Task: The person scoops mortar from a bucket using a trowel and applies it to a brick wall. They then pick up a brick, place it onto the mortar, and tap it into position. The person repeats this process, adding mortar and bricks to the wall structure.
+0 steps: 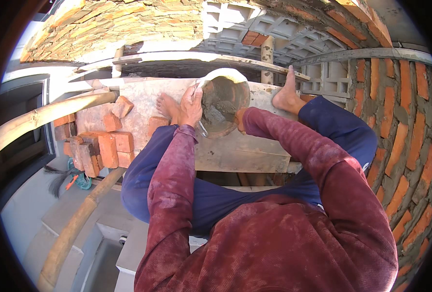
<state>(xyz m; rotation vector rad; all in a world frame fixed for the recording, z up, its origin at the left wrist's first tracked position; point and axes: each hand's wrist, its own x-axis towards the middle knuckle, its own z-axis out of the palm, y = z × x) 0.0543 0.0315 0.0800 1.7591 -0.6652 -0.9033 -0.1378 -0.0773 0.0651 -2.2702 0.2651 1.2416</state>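
On the dusty board (240, 158), between the person's left foot (168, 105) and right foot (287, 93), sits a round mortar bucket (236, 90). The left hand (191, 108) is on the bucket's left side, fingers bent near the rim. The right hand (240, 120) is curled up at the right side. I cannot tell if either one is clamped on the rim, or if the right one has a tool.

The bucket could tip if one hand pushes harder than the other, and the wet mortar (220, 113) could slop out. A knee or foot could bump it too. The loose brick (122, 106) by the bamboo pole (55, 117) might fall if the board shakes.

The bucket looks old and messy. Its inside wall is smeared with dried gray-brown mud. The mortar is gray, lumpy and wet-looking, low in the bucket. Sun makes the far rim bright.
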